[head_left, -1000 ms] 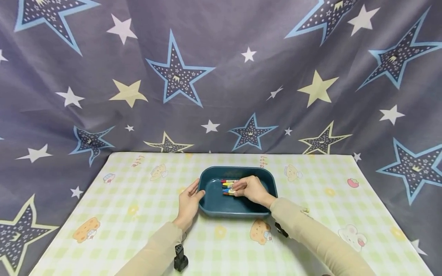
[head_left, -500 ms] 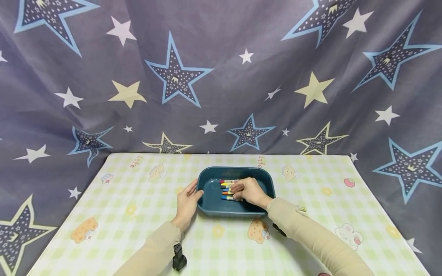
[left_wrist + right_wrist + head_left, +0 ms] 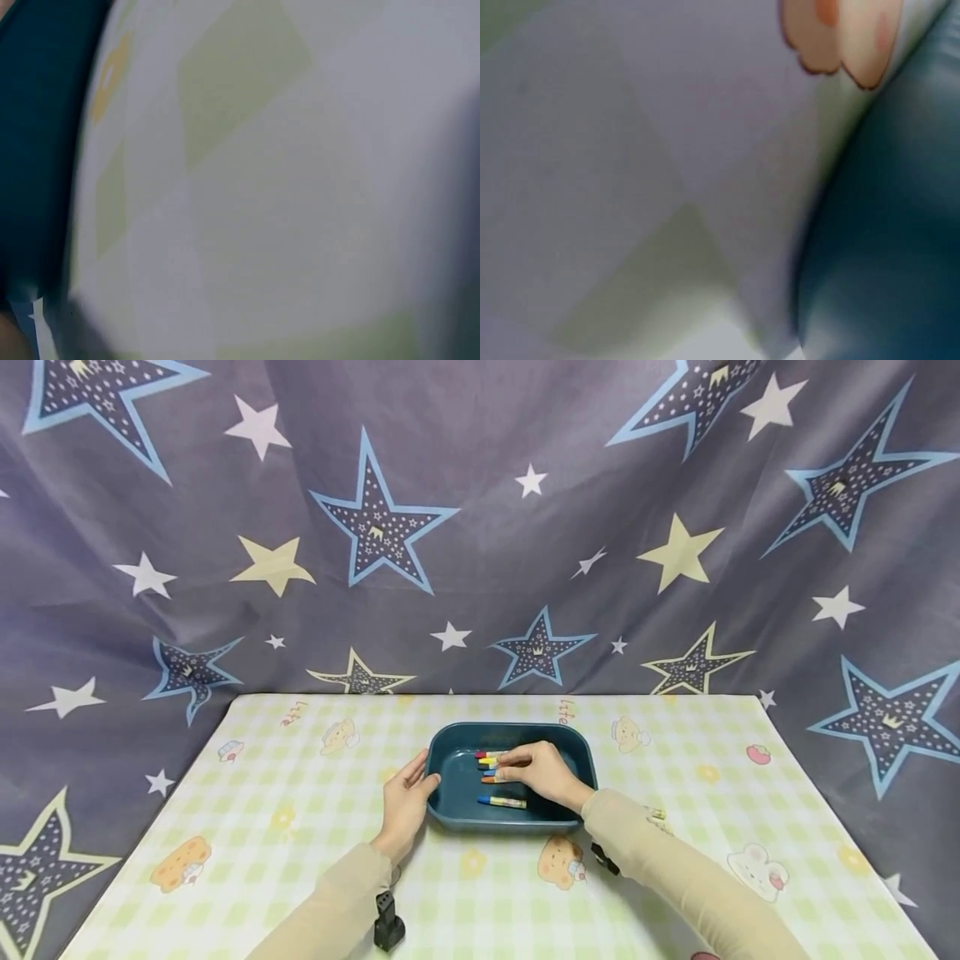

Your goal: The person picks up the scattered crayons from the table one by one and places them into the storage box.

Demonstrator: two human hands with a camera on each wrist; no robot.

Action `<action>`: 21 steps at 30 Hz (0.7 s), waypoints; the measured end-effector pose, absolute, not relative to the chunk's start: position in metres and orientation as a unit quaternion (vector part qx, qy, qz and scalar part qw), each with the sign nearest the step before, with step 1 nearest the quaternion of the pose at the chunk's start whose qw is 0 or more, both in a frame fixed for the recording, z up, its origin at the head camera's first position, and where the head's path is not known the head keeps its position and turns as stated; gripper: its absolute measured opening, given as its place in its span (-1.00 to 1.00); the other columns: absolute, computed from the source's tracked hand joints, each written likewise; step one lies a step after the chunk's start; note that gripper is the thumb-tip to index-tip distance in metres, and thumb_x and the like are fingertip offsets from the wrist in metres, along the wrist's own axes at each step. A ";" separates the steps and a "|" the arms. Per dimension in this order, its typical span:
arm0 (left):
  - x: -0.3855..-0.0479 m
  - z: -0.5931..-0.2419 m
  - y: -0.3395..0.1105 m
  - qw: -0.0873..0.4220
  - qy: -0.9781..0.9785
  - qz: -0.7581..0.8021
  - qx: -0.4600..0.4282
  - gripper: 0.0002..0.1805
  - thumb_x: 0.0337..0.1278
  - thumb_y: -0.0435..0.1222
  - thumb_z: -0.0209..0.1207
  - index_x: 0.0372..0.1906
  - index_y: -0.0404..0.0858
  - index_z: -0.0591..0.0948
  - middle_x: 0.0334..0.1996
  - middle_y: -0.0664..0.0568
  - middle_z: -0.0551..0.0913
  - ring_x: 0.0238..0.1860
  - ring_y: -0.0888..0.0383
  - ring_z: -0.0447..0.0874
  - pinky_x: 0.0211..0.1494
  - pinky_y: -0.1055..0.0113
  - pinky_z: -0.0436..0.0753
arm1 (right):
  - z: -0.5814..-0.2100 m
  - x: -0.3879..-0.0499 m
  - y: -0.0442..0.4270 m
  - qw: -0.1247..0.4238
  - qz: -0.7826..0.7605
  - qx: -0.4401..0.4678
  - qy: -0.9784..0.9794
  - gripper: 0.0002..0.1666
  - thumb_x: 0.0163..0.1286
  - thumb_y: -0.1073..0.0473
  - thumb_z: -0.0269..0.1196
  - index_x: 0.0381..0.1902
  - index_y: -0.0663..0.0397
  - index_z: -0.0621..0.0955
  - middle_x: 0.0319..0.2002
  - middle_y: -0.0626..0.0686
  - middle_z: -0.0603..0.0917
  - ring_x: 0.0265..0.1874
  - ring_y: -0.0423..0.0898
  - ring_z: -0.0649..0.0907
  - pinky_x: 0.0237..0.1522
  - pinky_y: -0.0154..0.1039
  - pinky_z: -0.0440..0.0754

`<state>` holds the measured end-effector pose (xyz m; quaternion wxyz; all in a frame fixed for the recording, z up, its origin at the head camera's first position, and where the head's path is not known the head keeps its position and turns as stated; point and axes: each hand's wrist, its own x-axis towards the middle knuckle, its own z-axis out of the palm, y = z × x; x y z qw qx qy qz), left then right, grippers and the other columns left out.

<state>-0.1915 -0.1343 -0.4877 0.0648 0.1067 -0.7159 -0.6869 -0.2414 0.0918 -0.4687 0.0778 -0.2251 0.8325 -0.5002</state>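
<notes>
From the head camera I look forward and slightly down from the near side, far enough back to take in the cloth [image 3: 300, 877], the whole tray [image 3: 456, 785] and the curtain [image 3: 465, 427] beyond. My left wrist camera looks at the cloth from very near, the tray cutting in at the picture's left. My right wrist camera is just as near, the tray filling its right side. Both wrist views share tray and cloth with the head.
</notes>
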 end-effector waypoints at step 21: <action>-0.191 -0.487 -0.132 0.061 -0.719 -0.684 0.106 -0.45 0.12 -0.42 0.10 0.27 -0.24 0.37 0.25 -0.16 0.39 0.28 -0.01 0.32 0.29 0.27 0.41 | -0.433 -0.232 0.196 0.026 -0.560 -0.143 0.816 -0.49 0.15 0.06 0.31 0.02 0.23 0.59 -0.05 0.22 0.64 -0.14 -0.23 0.67 -0.01 -0.31 0.63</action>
